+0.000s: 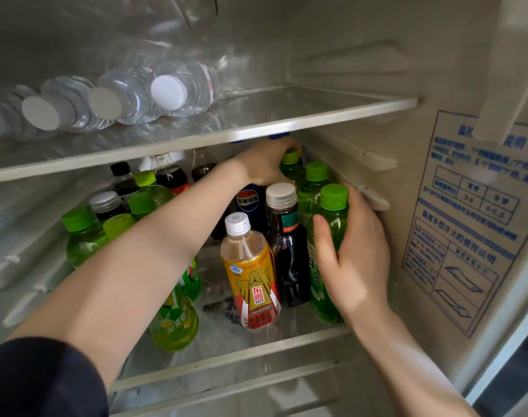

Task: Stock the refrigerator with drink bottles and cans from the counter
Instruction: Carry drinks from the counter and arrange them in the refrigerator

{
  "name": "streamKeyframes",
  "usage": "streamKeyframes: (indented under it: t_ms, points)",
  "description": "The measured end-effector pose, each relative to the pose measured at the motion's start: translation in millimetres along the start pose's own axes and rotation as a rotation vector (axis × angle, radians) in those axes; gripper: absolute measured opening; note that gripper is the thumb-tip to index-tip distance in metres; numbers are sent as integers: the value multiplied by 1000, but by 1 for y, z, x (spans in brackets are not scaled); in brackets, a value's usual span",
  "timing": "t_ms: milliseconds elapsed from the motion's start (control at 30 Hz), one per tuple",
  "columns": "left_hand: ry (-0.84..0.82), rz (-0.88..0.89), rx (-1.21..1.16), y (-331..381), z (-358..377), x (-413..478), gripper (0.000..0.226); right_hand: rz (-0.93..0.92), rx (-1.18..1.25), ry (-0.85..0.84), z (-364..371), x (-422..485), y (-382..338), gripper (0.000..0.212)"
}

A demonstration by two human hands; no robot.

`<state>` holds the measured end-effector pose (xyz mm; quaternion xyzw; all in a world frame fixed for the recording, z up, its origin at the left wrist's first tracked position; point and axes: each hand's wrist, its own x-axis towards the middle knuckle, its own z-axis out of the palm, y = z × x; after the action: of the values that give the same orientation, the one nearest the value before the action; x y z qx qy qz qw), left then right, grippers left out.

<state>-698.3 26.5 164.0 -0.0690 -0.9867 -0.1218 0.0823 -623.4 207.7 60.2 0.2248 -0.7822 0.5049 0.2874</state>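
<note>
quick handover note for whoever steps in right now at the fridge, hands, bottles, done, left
Left hand: reaching to the back right of the middle shelf, closed on a green-capped bottle.
Right hand: gripping the front green tea bottle by the right wall.
Done: water bottles lie on the top shelf; the middle shelf holds many upright drinks, including the yellow-label bottle.
Left: settle these two bottles. The counter is out of view.

— What surrounds the shelves?
— Pale grey fridge walls, the right side wall [377, 70] ribbed with moulded shelf rails.
— Anything on it?
— A blue-printed instruction sticker [467, 224] with tables and diagrams.
— Light?
— Soft, glinting off the upper glass shelf [302, 112].
</note>
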Motion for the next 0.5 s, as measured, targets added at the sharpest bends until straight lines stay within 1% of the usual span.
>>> streamKeyframes:
  t_ms: [167, 500]
  points:
    - [59, 3, -6, -4, 5, 1, 62, 8, 17, 2, 1, 0, -2, 50]
    - [81, 5, -59, -6, 8, 1, 64, 7, 11, -4, 1, 0, -1, 49]
